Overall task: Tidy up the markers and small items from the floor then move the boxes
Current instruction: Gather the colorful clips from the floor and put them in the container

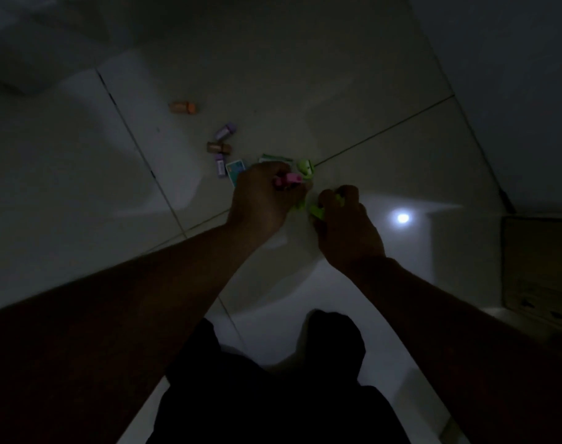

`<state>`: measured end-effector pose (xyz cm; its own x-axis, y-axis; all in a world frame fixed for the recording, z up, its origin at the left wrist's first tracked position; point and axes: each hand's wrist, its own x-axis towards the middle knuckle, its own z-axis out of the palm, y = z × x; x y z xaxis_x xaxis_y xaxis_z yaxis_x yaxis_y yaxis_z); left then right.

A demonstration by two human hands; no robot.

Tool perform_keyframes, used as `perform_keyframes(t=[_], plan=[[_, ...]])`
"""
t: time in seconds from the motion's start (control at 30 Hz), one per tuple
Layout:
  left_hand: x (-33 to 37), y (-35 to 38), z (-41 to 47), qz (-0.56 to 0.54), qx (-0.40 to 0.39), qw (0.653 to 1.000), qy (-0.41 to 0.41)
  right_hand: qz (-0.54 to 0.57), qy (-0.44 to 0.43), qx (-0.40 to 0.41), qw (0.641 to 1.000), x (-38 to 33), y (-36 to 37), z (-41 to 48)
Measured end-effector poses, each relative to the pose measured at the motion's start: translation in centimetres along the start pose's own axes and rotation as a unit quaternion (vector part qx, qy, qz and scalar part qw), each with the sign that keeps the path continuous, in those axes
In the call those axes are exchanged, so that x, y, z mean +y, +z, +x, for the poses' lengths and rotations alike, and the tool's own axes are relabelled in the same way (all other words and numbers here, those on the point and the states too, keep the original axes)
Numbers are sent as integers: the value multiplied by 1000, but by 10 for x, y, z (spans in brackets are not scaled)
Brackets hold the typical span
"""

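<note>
1. Pale glossy tiles make up the floor. The room is very dark, and one bright spot of light is reflected on the tiles to the right of the hands.
2. The person bends over the floor with both bare forearms reaching forward. Dark shorts show at the bottom of the head view.
3. The left hand has its fingers curled around a pink marker, whose end sticks out past the knuckles. Whether this hand holds anything more under the palm, I cannot tell.
4. The right hand is just beside the left one. Its fingers are curled around a light green marker, low over the tiles.
5. Just beyond the left hand lie a small blue card, a white-and-green packet and a green item. The picture is too dim to say what the green item is.
6. To the left of the card, close together, lie a purple marker, a brown marker and a second purple marker.
7. An orange marker lies alone on the floor, farther from the hands and apart from this group.
8. A cardboard box stands on the floor at the right edge, well apart from the markers, below a dark wall.
</note>
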<state>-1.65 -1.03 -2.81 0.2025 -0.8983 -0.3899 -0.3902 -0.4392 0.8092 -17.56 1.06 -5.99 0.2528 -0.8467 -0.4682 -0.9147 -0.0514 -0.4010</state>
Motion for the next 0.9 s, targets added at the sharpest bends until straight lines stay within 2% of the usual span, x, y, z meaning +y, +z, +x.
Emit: perform_keyframes(t=[0.13, 0.23, 0.33, 0.5, 0.63, 0.73, 0.9], plan=[[11, 11, 19, 72, 7, 997, 20, 6, 10, -12, 1000, 4, -4, 5], [9, 16, 27, 115, -83, 990, 29, 24, 12, -4, 1000, 11, -8, 3], [3, 19, 35, 210, -181, 960, 49, 30, 8, 12, 999, 24, -9, -3], [-1, 24, 39, 295, -191, 930, 104, 62, 6, 41, 997, 33, -2, -12], [1, 27, 42, 289, -208, 927, 120, 48, 10, 62, 997, 29, 3, -16], [-1, 28, 45, 297, -207, 924, 127, 54, 21, 47, 997, 24, 0, -15], [2, 23, 42, 188, -182, 961, 84, 84, 25, 9, 996, 21, -9, -11]])
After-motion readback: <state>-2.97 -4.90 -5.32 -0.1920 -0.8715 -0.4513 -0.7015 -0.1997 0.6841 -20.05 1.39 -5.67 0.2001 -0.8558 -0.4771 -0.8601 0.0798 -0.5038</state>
